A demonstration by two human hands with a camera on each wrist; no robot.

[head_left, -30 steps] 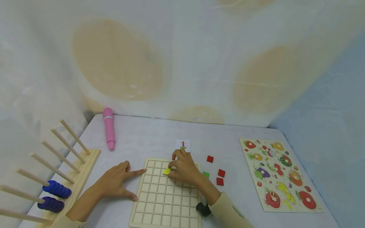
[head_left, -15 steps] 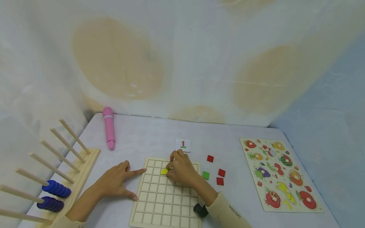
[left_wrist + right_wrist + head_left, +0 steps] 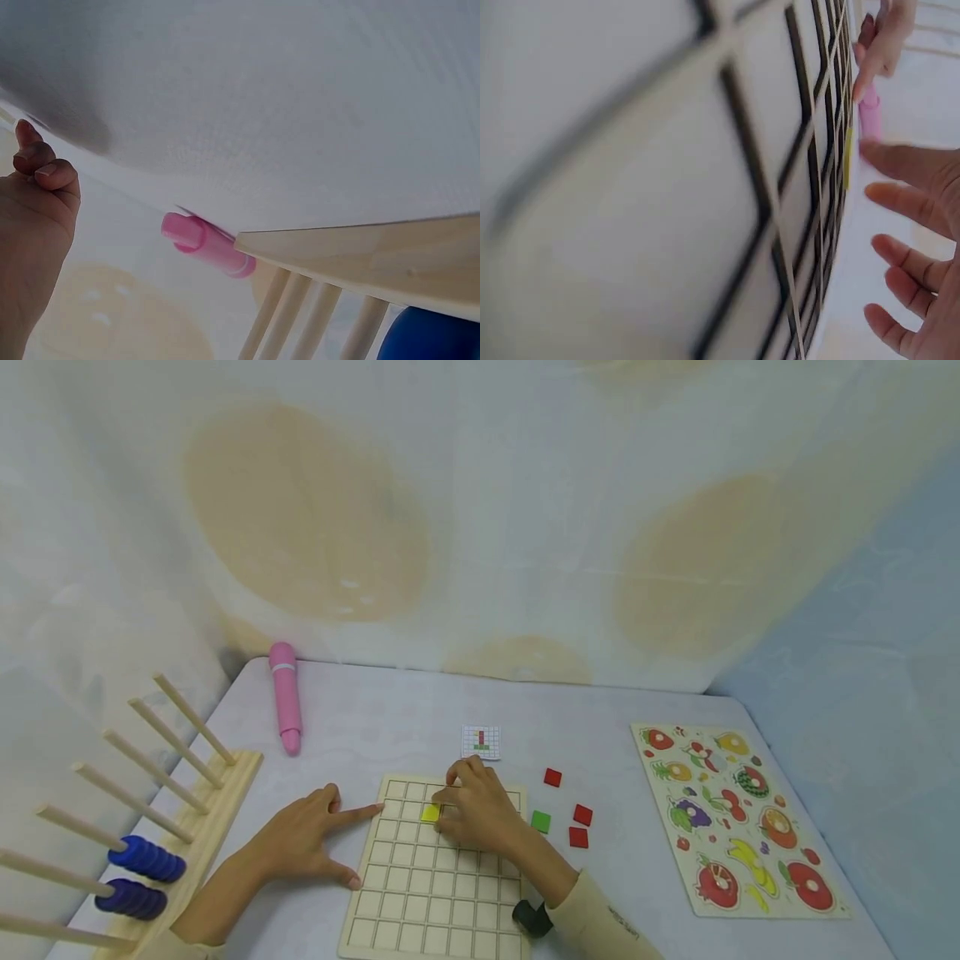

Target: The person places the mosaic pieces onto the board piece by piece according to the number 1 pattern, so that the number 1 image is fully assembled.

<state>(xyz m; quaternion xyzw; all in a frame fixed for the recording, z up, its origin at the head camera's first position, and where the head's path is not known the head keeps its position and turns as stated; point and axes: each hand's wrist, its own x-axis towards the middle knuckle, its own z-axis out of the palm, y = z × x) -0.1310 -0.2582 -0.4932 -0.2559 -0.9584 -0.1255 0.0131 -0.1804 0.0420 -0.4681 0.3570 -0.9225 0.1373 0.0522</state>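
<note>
A wooden grid board [image 3: 415, 907] lies on the table in the head view. My left hand [image 3: 298, 837] rests at its left edge, thumb and index finger spread apart and touching it. A yellow square tile [image 3: 430, 812] lies flat on the grid's upper left part. My right hand [image 3: 480, 808] hovers over the board, fingertips by the tile's right side. In the right wrist view, the thumb and fingers [image 3: 907, 202] are spaced apart beside the yellow tile's edge, not pinching it. The left wrist view shows part of the left hand [image 3: 37, 225], its outer fingers bent.
A small pattern card [image 3: 481, 742] lies beyond the board. Right of the board are a green tile [image 3: 541, 822] and red tiles [image 3: 578, 837]. A fruit puzzle board [image 3: 738, 827] lies far right. At left are a pegged wooden rack [image 3: 217, 814] with blue rings and a pink wand-shaped object [image 3: 287, 697].
The yellow tile, tilted in the right fingers before, has moved slightly left and now lies flat on the grid. The right fingers have loosened beside it. The left hand stays put.
</note>
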